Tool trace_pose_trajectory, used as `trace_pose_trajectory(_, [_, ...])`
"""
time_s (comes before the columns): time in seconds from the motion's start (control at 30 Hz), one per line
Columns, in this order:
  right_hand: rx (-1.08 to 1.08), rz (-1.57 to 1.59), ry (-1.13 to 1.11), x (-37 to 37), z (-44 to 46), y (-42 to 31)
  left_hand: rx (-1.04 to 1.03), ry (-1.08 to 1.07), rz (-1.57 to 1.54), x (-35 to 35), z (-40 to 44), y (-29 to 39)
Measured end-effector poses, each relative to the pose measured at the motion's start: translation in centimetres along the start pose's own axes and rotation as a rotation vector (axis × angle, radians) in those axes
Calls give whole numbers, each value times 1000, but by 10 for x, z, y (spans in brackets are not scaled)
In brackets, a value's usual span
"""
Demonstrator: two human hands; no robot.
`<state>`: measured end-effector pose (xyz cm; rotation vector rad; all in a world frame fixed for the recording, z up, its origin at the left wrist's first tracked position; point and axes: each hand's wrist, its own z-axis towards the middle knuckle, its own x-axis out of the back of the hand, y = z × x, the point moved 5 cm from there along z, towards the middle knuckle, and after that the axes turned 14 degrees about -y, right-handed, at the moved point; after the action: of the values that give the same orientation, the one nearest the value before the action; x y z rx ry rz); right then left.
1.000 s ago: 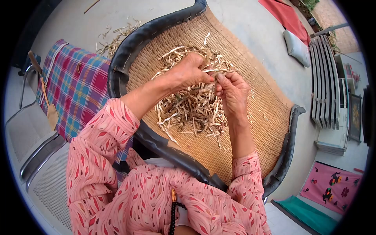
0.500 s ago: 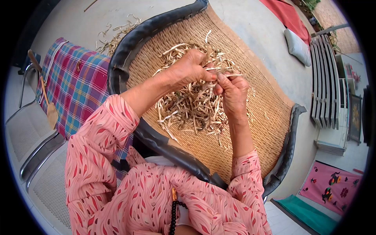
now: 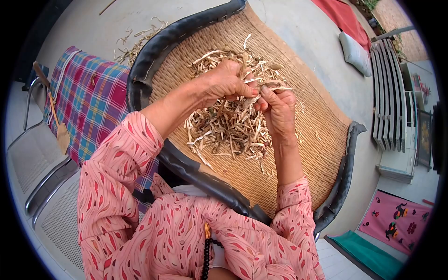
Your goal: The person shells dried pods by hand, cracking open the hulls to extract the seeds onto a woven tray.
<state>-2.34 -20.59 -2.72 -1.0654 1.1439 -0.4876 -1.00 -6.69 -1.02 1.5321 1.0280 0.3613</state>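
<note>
A wide woven winnowing tray (image 3: 317, 140) with a black rim lies across my lap, bearing a heap of dry, pale-brown bean pods (image 3: 233, 128). Over the heap, my left hand (image 3: 226, 84) is closed, thumb and fingers pinching one end of a dry pod (image 3: 281, 87). My right hand (image 3: 281, 109) grips the same pod between thumb and forefinger, close beside the left. The fingertips nearly meet, and they hide the pod's middle. Whether any beans are inside it, I cannot see.
More dry pods (image 3: 140, 42) lie on the floor beyond the tray. A checked cloth (image 3: 93, 102) hangs over metal chairs (image 3: 60, 219) at the left, with a wooden spatula (image 3: 62, 137) near it. A cushion (image 3: 354, 53) lies at the upper right, near stacked slatted panels (image 3: 388, 95).
Both hands have shifted only slightly and keep their pinch. The pod between them has turned a little, and its free end now sticks out farther past the right thumb.
</note>
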Motion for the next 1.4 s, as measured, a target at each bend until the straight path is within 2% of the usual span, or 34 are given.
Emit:
trace_pose_trajectory(0.13, [-1,17,-16,-1,1,4,-28,25,-1,4,2,-4])
trace_pose_trajectory(0.23, [-37,58,1,-2,1,8,-137,53,153,8,2,3])
trace_pose_trajectory(0.33, [-42,88,1,-4,1,7,-116,-2,86,4,3,-1])
trace_pose_trajectory(0.53, [26,77,31,4,2,7,-59,122,-84,11,1,-2])
trace_pose_trajectory(0.77, [0,89,58,7,-1,8,5,183,79,20,4,-4])
trace_pose_trajectory(0.97, [15,237,-35,8,1,10,-9,152,36,18,1,0])
trace_pose_trajectory(1.07, [-12,212,-68,15,1,14,-29,77,27,15,6,-5])
trace_pose_trajectory(1.17, [-35,165,-4,13,2,15,-16,146,36,10,4,-5])
trace_pose_trajectory(1.37, [-31,-327,54,1,10,0,14,27,6,5,6,-6])
trace_pose_trajectory(1.4, [-24,-309,79,-1,10,-1,6,18,29,5,6,-6])
